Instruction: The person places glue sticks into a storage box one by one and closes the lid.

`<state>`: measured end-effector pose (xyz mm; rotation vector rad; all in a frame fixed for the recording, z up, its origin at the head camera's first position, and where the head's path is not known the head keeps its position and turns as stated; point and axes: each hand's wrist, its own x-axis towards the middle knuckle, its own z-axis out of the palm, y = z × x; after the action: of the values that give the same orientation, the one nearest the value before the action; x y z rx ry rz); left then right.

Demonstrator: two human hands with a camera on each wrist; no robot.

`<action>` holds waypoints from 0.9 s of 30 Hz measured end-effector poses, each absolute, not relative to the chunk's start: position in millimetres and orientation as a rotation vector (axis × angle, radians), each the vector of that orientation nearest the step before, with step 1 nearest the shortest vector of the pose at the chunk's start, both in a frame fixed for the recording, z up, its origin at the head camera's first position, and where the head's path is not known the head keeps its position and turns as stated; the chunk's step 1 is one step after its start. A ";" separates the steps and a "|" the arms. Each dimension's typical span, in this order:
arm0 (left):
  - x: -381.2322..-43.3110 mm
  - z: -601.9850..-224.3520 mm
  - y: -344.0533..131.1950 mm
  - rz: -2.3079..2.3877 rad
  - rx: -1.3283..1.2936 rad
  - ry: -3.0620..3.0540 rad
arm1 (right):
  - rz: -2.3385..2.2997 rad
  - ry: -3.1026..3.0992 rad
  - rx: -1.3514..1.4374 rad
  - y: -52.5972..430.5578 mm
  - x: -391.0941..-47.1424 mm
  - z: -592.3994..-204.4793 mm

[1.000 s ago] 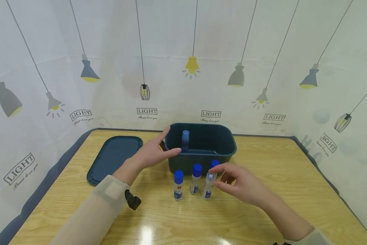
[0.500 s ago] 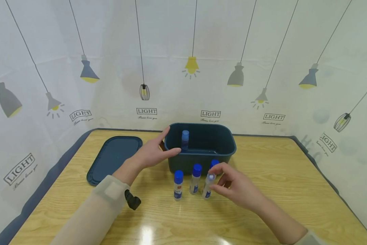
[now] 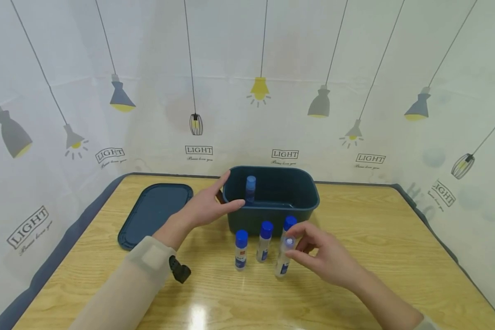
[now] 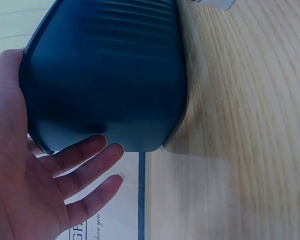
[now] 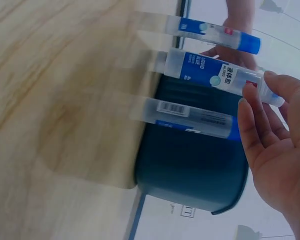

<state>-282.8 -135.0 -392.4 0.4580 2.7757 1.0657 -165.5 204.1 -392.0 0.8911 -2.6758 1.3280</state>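
Observation:
My left hand rests on the left end of a dark blue bin, its thumb on the front rim and index finger at the back corner. In the left wrist view its other fingers lie loosely extended by the end wall. My right hand pinches the top of a clear liquid glue bottle between thumb and fingers; no blue cap shows on it. Three blue-capped glue bottles stand in front of the bin: a left one, a middle one and a partly hidden right one.
Inside the bin, near its left end, stands another glue bottle. A flat dark blue lid lies on the wooden table to the left. A white cloth printed with lamps hangs behind and around the table.
The pinched glue bottle has shifted slightly toward me and to the right, with my right thumb and fingers now closed on its top. My left hand and the bin have stayed still.

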 end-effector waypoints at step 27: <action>-282.8 -392.0 -135.1 1.061 0.424 2.760 | 1.239 -2.352 0.981 212.6 -174.2 -334.4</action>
<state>-282.8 -135.1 -392.0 0.4241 2.7604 1.0613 -174.2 212.6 -334.4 0.9807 -2.3518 1.2394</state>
